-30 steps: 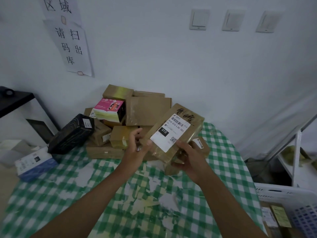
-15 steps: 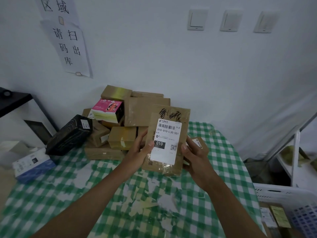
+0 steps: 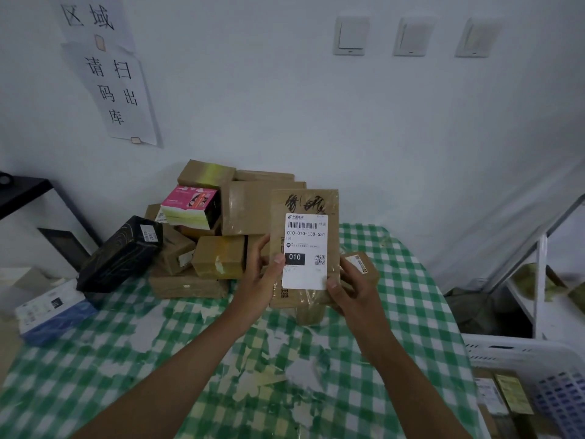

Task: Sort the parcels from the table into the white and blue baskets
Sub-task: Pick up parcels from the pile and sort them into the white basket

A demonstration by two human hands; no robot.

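We hold a flat brown parcel (image 3: 304, 248) upright above the desk (image 3: 411, 299), its white shipping label (image 3: 305, 251) turned toward us; the label reads 010-010-L30-551, with 010 in a black block. Black handwriting is scrawled across the cardboard above the label. Our left hand (image 3: 259, 280) grips the parcel's left edge, its fingers (image 3: 260, 250) curled behind the box and the thumb pressed on the label's left margin. Our right hand (image 3: 351, 289) grips the lower right edge, thumb on the label's bottom corner and the other fingers wrapped out of sight behind.

The desk wears a green-and-white checked cloth, worn through in pale patches near us. Behind the held parcel, a pile of parcels (image 3: 253, 207) sits against the wall: brown taped boxes stacked several high, a pink and yellow box (image 3: 190, 205) leaning on top at the left, and a black box (image 3: 122, 253) tilted against the pile's left side. A small brown parcel (image 3: 361, 264) with a sticker lies on the cloth just behind our right hand. A white and blue box (image 3: 52, 310) rests at the desk's left edge.

The white basket (image 3: 522, 351) stands low at the right of the desk with a few parcels already inside it, and a blue basket (image 3: 563, 397) shows at the lower right corner. A paper sign (image 3: 117, 80) with printed characters hangs on the wall.
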